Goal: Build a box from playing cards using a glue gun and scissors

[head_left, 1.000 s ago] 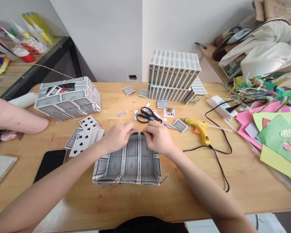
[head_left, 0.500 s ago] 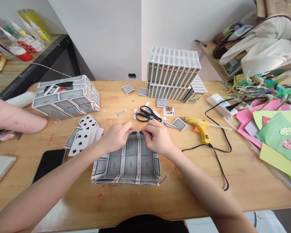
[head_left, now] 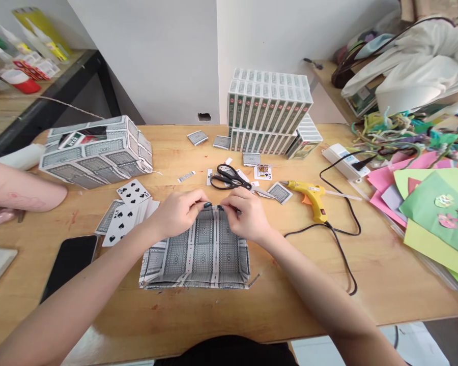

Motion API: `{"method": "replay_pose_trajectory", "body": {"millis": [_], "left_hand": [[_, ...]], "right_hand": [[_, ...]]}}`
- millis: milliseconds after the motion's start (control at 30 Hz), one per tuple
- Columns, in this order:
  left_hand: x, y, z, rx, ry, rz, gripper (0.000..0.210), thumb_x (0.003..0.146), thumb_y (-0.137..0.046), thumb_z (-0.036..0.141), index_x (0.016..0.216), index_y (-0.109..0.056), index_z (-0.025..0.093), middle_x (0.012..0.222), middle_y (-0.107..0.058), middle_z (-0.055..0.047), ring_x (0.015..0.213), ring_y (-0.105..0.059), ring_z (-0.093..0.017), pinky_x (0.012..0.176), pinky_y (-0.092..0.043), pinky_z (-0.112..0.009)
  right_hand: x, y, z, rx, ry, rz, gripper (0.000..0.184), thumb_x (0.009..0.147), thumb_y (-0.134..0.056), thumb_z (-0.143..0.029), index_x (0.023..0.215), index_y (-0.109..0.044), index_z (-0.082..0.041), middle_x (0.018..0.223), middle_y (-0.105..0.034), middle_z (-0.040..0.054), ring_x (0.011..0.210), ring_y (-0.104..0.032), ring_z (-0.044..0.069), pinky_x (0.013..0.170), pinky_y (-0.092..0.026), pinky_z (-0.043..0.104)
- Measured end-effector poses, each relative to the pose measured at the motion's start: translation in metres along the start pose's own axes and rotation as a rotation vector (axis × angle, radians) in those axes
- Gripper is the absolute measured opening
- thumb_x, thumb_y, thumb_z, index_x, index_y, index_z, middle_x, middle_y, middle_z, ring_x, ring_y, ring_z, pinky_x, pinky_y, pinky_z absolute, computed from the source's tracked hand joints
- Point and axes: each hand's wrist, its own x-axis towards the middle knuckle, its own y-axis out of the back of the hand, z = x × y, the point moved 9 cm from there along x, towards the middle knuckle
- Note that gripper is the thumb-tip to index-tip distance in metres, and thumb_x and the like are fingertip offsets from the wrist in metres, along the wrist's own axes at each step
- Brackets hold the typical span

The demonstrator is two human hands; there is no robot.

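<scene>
In front of me an open box made of playing cards (head_left: 204, 254) stands on the table, its patterned card backs facing inward. My left hand (head_left: 181, 211) pinches the far rim of this box near its middle. Close beside it, my right hand (head_left: 246, 213) has thumb and fingers closed on the same rim. Both sets of fingertips almost meet, and the edge between them is partly hidden. Just beyond my hands lie black-handled scissors (head_left: 231, 178). Loose playing cards (head_left: 122, 223) are fanned left of the box.
A yellow glue gun (head_left: 313, 198) with its cord lies to the right, near a white power strip (head_left: 345, 161). Stacked card packs (head_left: 269, 109) stand at the back. A larger card-covered box (head_left: 99, 152), a phone (head_left: 70, 264) and coloured paper (head_left: 431, 203) lie around the sides.
The whole view has shifted slightly. My left fingertips have slid a little apart from the right ones along the rim; both hands remain at the box's far edge.
</scene>
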Motion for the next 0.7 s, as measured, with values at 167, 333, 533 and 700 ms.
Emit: {"method": "replay_pose_trajectory", "body": {"millis": [167, 333, 533, 700], "left_hand": [[0.0003, 0.0004, 0.0012, 0.004, -0.002, 0.006, 0.015, 0.083, -0.041, 0.020, 0.079, -0.056, 0.019, 0.066, -0.061, 0.002, 0.060, -0.053, -0.012, 0.056, -0.038, -0.023], [0.0005, 0.0003, 0.0007, -0.004, 0.007, 0.006, 0.015, 0.082, -0.042, 0.020, 0.078, -0.056, 0.019, 0.066, -0.060, 0.003, 0.059, -0.053, -0.012, 0.056, -0.037, -0.023], [0.0004, 0.0000, -0.0003, -0.021, 0.022, -0.002, 0.014, 0.082, -0.042, 0.021, 0.079, -0.056, 0.019, 0.067, -0.061, 0.002, 0.060, -0.053, -0.012, 0.056, -0.037, -0.023], [0.0008, -0.0004, -0.0003, -0.019, 0.023, -0.004, 0.014, 0.083, -0.043, 0.021, 0.079, -0.057, 0.019, 0.067, -0.061, 0.002, 0.061, -0.053, -0.012, 0.057, -0.037, -0.024]], "right_hand": [[-0.0003, -0.0010, 0.0018, 0.002, -0.016, -0.001, 0.018, 0.077, -0.048, -0.010, 0.071, -0.063, -0.017, 0.072, -0.057, 0.0057, 0.071, -0.053, 0.017, 0.065, -0.045, 0.030], [0.0005, -0.0005, -0.0001, -0.001, -0.004, 0.001, 0.018, 0.078, -0.048, -0.011, 0.071, -0.062, -0.018, 0.071, -0.057, 0.0054, 0.070, -0.053, 0.016, 0.064, -0.044, 0.029], [-0.0001, -0.0003, 0.0010, 0.011, -0.006, 0.007, 0.017, 0.078, -0.048, -0.011, 0.072, -0.062, -0.017, 0.070, -0.056, 0.0049, 0.068, -0.051, 0.016, 0.062, -0.043, 0.028], [0.0007, -0.0026, -0.0010, -0.011, 0.031, -0.018, 0.019, 0.078, -0.046, -0.009, 0.072, -0.063, -0.017, 0.070, -0.056, 0.0054, 0.068, -0.050, 0.016, 0.063, -0.042, 0.029]]}}
